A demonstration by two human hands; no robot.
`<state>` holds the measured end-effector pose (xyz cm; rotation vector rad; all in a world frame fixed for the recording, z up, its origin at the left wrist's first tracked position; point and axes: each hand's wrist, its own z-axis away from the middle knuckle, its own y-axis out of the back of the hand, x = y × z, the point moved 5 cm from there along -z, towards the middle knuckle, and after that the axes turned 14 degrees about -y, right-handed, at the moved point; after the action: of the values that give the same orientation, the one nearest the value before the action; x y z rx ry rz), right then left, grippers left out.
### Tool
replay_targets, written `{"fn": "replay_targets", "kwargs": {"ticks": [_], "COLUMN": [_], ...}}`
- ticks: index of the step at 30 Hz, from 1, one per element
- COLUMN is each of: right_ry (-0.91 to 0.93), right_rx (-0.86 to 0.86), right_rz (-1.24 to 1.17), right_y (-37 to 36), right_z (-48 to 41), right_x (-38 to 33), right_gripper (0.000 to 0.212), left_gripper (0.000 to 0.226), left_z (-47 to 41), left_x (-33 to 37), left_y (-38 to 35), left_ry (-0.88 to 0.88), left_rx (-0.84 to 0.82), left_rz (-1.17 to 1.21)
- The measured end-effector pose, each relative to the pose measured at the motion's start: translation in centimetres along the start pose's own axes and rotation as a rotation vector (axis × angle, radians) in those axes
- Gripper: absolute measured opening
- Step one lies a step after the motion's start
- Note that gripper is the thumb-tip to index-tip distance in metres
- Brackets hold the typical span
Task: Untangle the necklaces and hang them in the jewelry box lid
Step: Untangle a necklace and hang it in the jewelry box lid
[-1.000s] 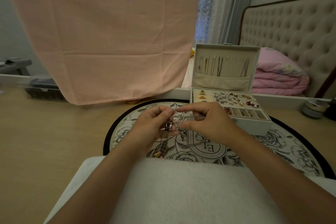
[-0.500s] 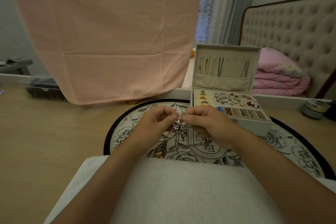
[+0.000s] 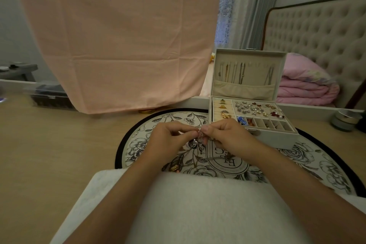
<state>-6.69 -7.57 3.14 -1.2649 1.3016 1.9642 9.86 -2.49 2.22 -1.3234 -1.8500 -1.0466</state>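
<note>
A pink sheet is hanging to the left of the jewelry box, which is sitting open on a round floral rug. Its lid is standing upright with several chains hanging inside. Just in front and left of the box, the left hand and right hand are meeting fingertip to fingertip. Both are pinching the tangled necklaces, with one chain trailing down over the rug.
</note>
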Motion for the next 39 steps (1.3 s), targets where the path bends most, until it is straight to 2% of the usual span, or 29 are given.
{"fn": "replay_targets", "kwargs": {"ticks": [4,7,11,14,19,23,27,32,36,39], "right_ry": [-0.035,-0.023,-0.057,-0.061,-0.053,-0.016,0.047,0.072,0.042,0.018], "right_rx": [-0.022,0.017,0.094,0.134,0.103,0.115,0.16,0.149,0.136,0.104], "right_rz": [-0.072,-0.022,0.029,0.026,0.018,0.055,0.065,0.005,0.03,0.058], "right_y": [-0.3,-0.5,-0.4,-0.4,-0.9,-0.7,0.3,-0.2,-0.4,-0.7], "right_z": [-0.1,-0.1,0.4,0.2,0.1,-0.4,-0.4,-0.2,-0.4,-0.4], "right_x": [0.1,0.0,0.0,0.2,0.3,0.5,0.2,-0.1,0.1,0.3], "right_gripper": [0.036,0.04,0.042,0.042,0.042,0.032,0.011,0.01,0.007,0.008], "left_gripper": [0.008,0.006,0.014,0.004,0.004,0.009,0.015,0.018,0.018,0.017], "left_z": [0.0,0.0,0.3,0.5,0.3,0.1,0.2,0.3,0.2,0.2], "left_x": [-0.4,-0.3,0.3,0.6,-0.1,-0.7,-0.7,-0.6,-0.4,-0.1], "left_y": [0.1,-0.4,-0.4,-0.6,-0.3,-0.3,-0.5,-0.9,-0.8,-0.9], "left_ry": [-0.027,-0.102,-0.154,-0.118,-0.095,-0.026,0.011,-0.001,-0.037,-0.059], "left_rx": [-0.006,-0.047,0.041,0.065,0.046,-0.012,-0.037,-0.07,-0.041,-0.08], "left_rz": [-0.09,-0.234,-0.307,-0.288,-0.367,-0.296,-0.218,-0.18,-0.202,-0.253]}}
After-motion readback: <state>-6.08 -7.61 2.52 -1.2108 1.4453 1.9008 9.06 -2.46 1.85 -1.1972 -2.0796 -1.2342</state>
